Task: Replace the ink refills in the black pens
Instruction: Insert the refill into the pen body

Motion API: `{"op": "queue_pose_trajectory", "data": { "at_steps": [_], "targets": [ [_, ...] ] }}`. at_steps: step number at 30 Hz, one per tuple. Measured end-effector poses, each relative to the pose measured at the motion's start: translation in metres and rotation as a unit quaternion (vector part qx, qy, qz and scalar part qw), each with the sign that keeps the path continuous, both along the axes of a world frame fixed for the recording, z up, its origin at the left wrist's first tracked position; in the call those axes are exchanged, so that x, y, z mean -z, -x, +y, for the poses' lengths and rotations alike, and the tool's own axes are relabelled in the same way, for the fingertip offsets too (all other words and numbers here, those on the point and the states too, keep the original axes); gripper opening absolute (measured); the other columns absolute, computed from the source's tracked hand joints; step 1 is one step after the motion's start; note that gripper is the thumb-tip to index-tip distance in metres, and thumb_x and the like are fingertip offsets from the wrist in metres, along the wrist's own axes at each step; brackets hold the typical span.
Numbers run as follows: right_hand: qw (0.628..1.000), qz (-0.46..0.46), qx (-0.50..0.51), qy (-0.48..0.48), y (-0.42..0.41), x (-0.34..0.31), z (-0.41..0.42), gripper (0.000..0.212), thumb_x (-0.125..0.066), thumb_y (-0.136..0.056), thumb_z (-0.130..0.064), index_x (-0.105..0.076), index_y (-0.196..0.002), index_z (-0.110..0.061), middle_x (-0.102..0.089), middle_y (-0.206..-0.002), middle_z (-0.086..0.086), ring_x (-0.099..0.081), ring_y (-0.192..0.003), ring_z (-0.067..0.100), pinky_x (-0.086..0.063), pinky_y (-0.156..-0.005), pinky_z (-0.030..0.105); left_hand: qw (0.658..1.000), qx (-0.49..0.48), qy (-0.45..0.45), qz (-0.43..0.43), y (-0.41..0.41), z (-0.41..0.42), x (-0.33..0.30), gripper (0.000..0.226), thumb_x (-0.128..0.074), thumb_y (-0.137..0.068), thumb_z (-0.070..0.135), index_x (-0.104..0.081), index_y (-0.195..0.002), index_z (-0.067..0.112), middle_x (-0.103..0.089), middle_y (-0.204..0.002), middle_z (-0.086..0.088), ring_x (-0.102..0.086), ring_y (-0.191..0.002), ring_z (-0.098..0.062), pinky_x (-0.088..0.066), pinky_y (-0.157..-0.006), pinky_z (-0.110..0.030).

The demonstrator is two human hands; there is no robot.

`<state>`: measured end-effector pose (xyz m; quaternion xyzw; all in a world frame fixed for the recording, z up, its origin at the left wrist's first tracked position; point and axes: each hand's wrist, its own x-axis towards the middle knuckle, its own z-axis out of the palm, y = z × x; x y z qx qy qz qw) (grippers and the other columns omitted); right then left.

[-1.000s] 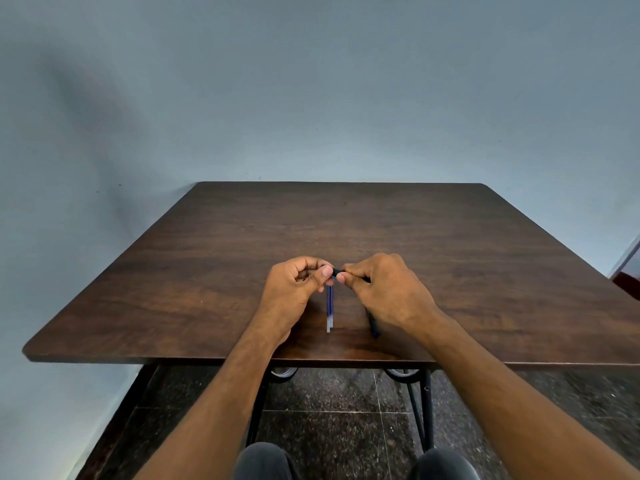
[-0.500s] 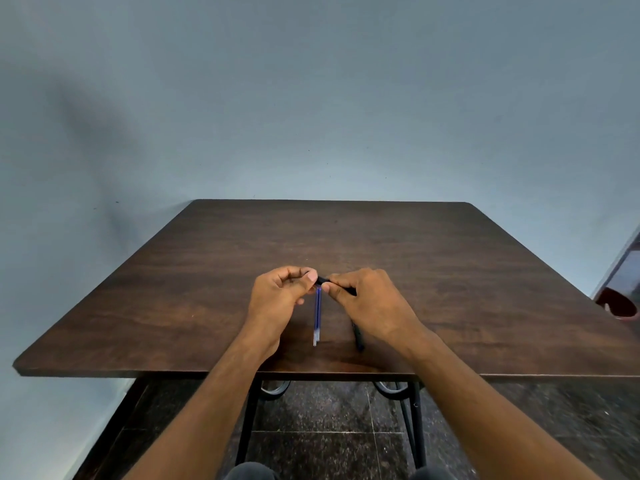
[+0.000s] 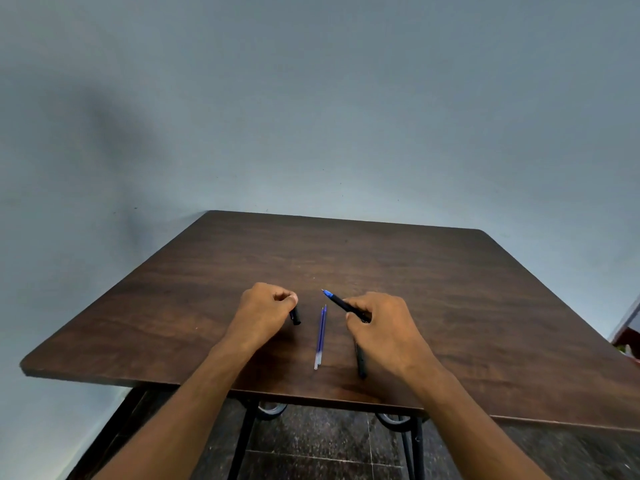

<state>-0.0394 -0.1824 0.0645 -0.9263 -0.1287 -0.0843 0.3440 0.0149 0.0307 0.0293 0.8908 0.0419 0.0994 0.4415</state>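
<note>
The left hand (image 3: 266,306) curls round a short black cap (image 3: 295,317), its grip closed on it, low over the table (image 3: 450,289). The right hand (image 3: 384,323) grips an uncapped black pen (image 3: 343,304) at mid-barrel, its blue tip pointing up and away to the left, off the table. Between the hands two blue refills (image 3: 320,336) lie side by side, touching, near the front edge. A second black pen (image 3: 361,362) lies under the right wrist, partly hidden, its near end close to that edge.

The risks, as I judge them: the refills are thin and round, so a brush from either wrist could roll them off the front edge. The second pen sits just where the right forearm would drag if the hand pulls back, and it could go over the same way. The cap is small; set down loose, it may roll or be lost under a hand. The bare tip can mark fingers or the table if it dips. Unscrewing the barrel needs both hands, so the cap must be parked first, well clear of the edge
</note>
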Motion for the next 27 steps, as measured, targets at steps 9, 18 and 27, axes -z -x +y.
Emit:
{"op": "queue_pose_trajectory", "data": {
  "at_steps": [9, 18, 27],
  "targets": [
    [0.999, -0.047, -0.004, 0.012, 0.0, 0.009, -0.002, 0.02, -0.061, -0.098, -0.015, -0.077, -0.107, -0.023, -0.058, -0.081, -0.01, -0.057, -0.07, 0.008, -0.043, -0.065, 0.006, 0.994, 0.009, -0.105, 0.034, -0.013, -0.008, 0.008, 0.02, -0.065, -0.096, 0.033, -0.077, -0.104, 0.018, -0.072, -0.086, 0.005, -0.063, -0.075, -0.004, -0.043, -0.06, -0.018],
    [0.997, -0.065, -0.004, 0.03, -0.007, 0.016, 0.001, 0.037, -0.061, -0.1, -0.024, -0.063, -0.137, -0.023, -0.052, -0.09, -0.014, -0.056, -0.082, 0.004, -0.042, -0.071, 0.014, 0.994, -0.005, -0.111, 0.003, -0.014, -0.003, 0.017, 0.025, -0.065, -0.096, 0.035, -0.074, -0.113, 0.019, -0.071, -0.099, 0.007, -0.057, -0.08, 0.0, -0.041, -0.074, -0.017],
    [0.995, -0.092, -0.004, 0.034, -0.019, 0.018, 0.003, 0.028, -0.057, -0.101, -0.024, -0.071, -0.126, -0.021, -0.054, -0.086, -0.013, -0.054, -0.077, 0.004, -0.038, -0.062, 0.01, 0.985, 0.067, 0.077, -0.139, 0.018, -0.017, 0.005, 0.017, -0.068, -0.094, 0.029, -0.073, -0.107, 0.04, -0.071, -0.092, 0.028, -0.063, -0.095, 0.013, -0.045, -0.075, -0.003]
  ]
}}
